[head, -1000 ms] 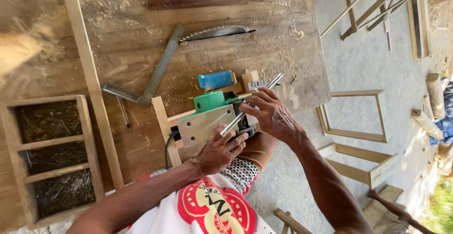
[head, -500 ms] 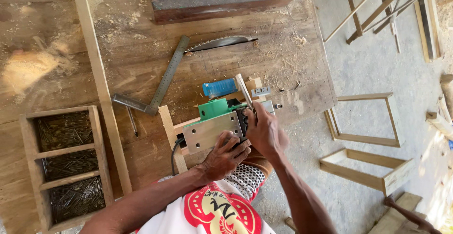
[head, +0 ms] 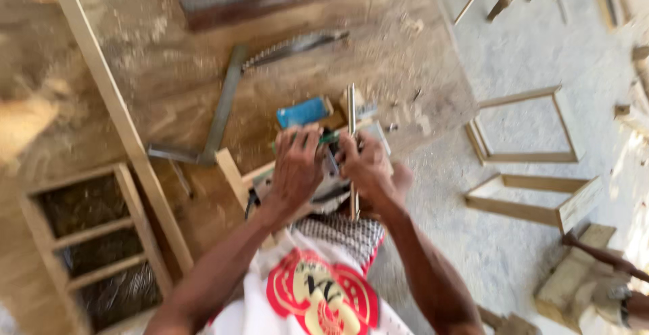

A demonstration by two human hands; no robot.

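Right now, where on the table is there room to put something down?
Bare board lies between the long wooden strip and the metal square. It is crowded near the table edge, where the left hand and right hand grip the power tool.

- No package, sign or screen is visible anywhere in the blurred view.
- One printed emblem (head: 322,296): round, red with cream-yellow figures, on the front of the person's white shirt, at the bottom of the view, below the near edge of the table (head: 169,71). Its details are smeared by motion.
- Blue cylindrical part (head: 302,112) near the table's right edge: whether it bears a label cannot be told.
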